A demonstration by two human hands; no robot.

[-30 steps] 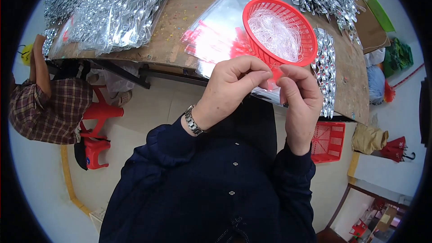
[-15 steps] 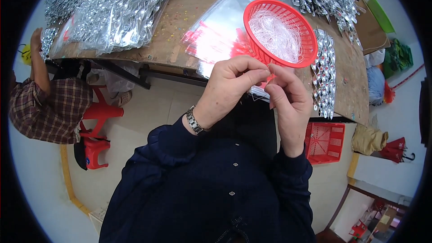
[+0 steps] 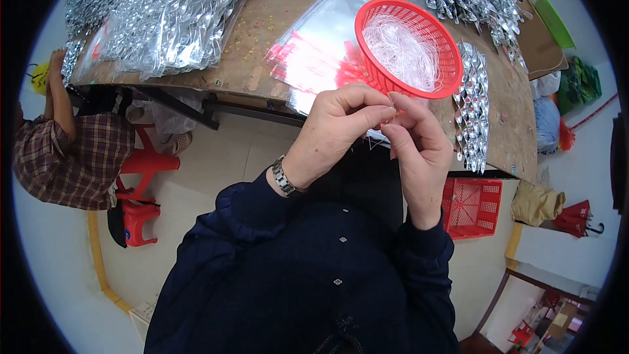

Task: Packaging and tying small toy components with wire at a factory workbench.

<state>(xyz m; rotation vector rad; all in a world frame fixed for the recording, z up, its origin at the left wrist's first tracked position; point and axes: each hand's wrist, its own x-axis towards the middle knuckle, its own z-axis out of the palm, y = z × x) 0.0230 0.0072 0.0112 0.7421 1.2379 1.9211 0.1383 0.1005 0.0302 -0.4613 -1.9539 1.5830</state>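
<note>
Red basket [image 3: 419, 85] of white threads sits at 12 o'clock on the table [image 3: 262, 65]. I see left hand [image 3: 337, 131] and right hand [image 3: 416, 151] fingers pinched together; whatever they pinch is too small to make out.

A red basket [image 3: 407, 52] and clear bags [image 3: 314, 52] crowd the desk [image 3: 252, 46] edge ahead; bare wood opens left, between bags and foil spirals [image 3: 164, 13].

I'm seeing pale tiled floor [image 3: 216, 157] stretching below wooden worktable [image 3: 262, 59] at 12 o'clock. Red plastic stool [image 3: 141, 190] standing at 9 o'clock, red crate [image 3: 473, 208] sitting at 3 o'clock, folded red umbrella [image 3: 576, 217] lying beyond it. Even light falling throughout.
</note>
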